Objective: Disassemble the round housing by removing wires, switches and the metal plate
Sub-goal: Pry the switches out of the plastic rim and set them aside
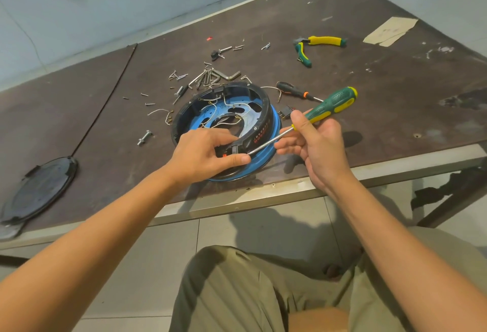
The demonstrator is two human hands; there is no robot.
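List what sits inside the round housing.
Inside the round housing: thin white wires looping over a blue floor, and a curved metal plate near the centre. The left hand grips the near rim, hiding what lies beneath. The right hand holds a screwdriver outside.

Your left grip [207, 152] pinches the near rim of the round housing [264, 110] at a black switch [233, 150]. Your right grip [319, 142] holds the green-and-yellow screwdriver [333, 105], its tip meeting the rim just beside the left grip's thumb.
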